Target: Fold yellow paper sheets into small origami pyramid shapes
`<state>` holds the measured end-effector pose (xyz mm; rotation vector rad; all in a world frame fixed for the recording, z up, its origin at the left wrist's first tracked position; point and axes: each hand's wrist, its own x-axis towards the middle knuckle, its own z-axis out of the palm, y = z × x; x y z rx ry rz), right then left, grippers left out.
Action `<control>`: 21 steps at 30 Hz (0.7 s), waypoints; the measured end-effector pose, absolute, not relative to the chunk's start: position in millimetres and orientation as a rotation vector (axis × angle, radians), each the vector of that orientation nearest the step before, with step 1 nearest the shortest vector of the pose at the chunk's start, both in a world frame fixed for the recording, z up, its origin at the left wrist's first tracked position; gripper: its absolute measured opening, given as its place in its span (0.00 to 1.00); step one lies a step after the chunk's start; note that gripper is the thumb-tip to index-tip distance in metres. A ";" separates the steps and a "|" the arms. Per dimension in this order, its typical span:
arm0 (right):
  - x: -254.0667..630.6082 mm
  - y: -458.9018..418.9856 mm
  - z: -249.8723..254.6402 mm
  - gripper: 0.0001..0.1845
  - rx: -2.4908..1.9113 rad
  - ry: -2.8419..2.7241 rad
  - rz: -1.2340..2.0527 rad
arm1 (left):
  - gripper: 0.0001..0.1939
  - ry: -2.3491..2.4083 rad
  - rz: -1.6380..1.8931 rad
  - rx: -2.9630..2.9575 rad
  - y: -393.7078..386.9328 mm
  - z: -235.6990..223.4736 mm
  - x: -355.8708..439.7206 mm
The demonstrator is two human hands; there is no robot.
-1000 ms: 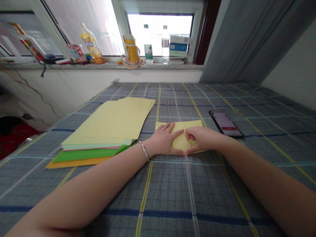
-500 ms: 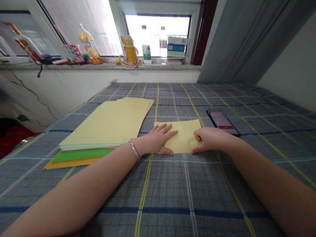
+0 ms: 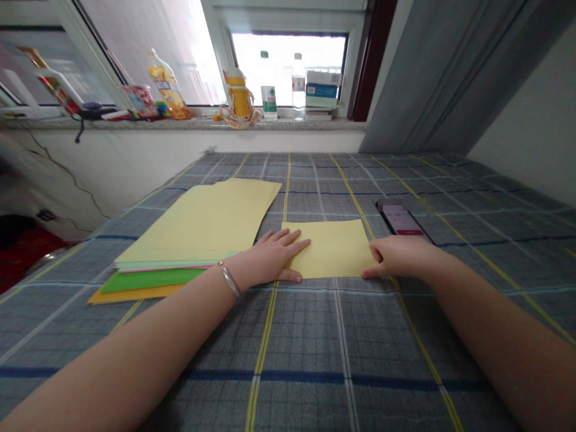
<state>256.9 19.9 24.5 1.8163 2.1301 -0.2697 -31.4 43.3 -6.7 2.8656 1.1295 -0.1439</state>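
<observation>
A small pale yellow sheet of paper (image 3: 335, 249), apparently folded, lies flat on the checked bed cover. Across its left end rests my left hand (image 3: 274, 255), palm down with the fingers spread. My right hand (image 3: 391, 255) is closed at the paper's right edge, its fingers curled and the thumb at the near corner. How much of the edge sits inside those fingers is hidden. To the left lies a stack of coloured paper (image 3: 202, 222), yellow on top, with green and orange sheets sticking out below; my left wrist passes over its near right corner.
A phone (image 3: 400, 219) with a lit screen lies just beyond my right hand. The grey checked cover (image 3: 306, 336) spreads all around. On the window sill stand an orange drink bottle (image 3: 166, 87), a yellow flask (image 3: 240, 99), two clear bottles and some boxes (image 3: 321, 90).
My left hand has slid left on the small paper, and my right hand has shifted right to its edge. More of the paper's surface shows between them. The view has tilted slightly.
</observation>
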 end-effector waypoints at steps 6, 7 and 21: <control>262.7 22.5 21.2 0.24 1.846 2.130 -0.282 | 0.44 1.125 -0.193 2.807 48.8 0.5 -45.9; 263.9 23.0 20.7 0.24 1.837 2.128 -0.289 | 0.44 1.117 -0.197 2.789 50.0 1.2 -47.2; 273.5 26.2 16.7 0.22 1.829 2.121 -0.389 | 0.43 1.113 -0.239 2.738 51.3 11.6 -46.2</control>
